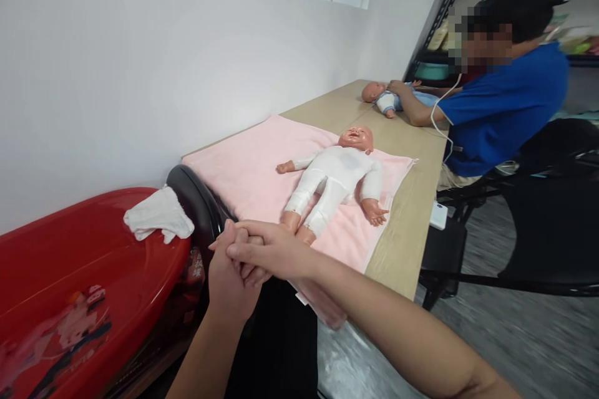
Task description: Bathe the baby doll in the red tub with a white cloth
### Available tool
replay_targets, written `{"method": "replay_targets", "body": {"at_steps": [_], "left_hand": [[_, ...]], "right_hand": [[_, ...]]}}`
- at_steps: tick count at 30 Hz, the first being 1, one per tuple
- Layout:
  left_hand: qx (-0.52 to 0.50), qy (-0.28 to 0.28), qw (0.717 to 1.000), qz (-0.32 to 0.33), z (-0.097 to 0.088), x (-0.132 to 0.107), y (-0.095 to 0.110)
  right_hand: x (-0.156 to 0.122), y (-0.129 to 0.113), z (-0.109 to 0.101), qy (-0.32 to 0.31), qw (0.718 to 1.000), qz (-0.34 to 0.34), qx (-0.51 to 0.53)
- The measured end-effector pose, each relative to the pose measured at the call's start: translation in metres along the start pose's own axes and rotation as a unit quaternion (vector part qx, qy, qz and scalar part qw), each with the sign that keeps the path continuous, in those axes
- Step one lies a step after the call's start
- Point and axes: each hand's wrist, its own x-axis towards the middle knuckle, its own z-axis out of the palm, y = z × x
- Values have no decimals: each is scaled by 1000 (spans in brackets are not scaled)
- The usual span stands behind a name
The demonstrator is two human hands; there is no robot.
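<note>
My left hand [231, 283] and my right hand [278, 250] are clasped together in front of me, just short of the table's near edge. The right one wraps over the curled fingers of the left. No object shows between the palms. Beyond them a baby doll [340, 165] in a white bodysuit lies on its back, head away from me and arms spread. Its feet are partly hidden behind my right hand. Under the doll a pink towel [234, 165] is spread, with one end hanging over the near edge.
At the left stands a red tub [154, 274] with a white cloth [159, 213] over its rim. A black chair back [194, 199] is beside it. Across the wooden table [407, 237], a person in blue [510, 106] handles another doll [387, 101]. A white phone [438, 215] lies on a black chair.
</note>
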Motion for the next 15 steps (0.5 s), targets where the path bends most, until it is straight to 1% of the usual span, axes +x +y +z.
{"method": "replay_targets", "body": {"at_steps": [1,2,3,4,5,6,7,8,9,10,11,12,13,14,15], "left_hand": [[10,-20,1000,-2,2,5,1],[33,-35,999,5,3,9,2],[79,-40,996,26,4,13,2],[147,-30,987,59,4,17,2],[234,-12,967,102,5,21,1],[327,5,933,150,4,24,-2],[416,11,888,195,4,26,-7],[491,5,839,234,4,28,-13],[551,-12,793,259,4,30,-20],[601,-35,751,273,5,31,-29],[645,-55,711,275,5,32,-38],[685,-69,675,265,6,33,-47],[720,-75,644,248,7,33,-54],[747,-76,619,230,9,34,-60],[766,-74,601,215,10,35,-64]], "right_hand": [[-2,-8,-11,10,999,-17,-28],[-4,-16,-25,29,996,-53,-61],[-8,-25,-43,75,986,-117,-94],[-13,-34,-65,124,970,-176,-111],[-19,-42,-90,180,951,-225,-111],[-25,-49,-118,255,923,-270,-104],[-32,-53,-148,343,882,-310,-94],[-38,-56,-179,432,828,-350,-71],[-44,-55,-210,504,777,-377,-36],[-49,-53,-239,562,734,-381,-1],[-53,-48,-265,607,705,-365,34],[-55,-41,-287,642,688,-332,71],[-55,-33,-305,660,683,-291,116],[-53,-26,-318,660,691,-250,153],[-50,-18,-327,655,701,-214,183]]}}
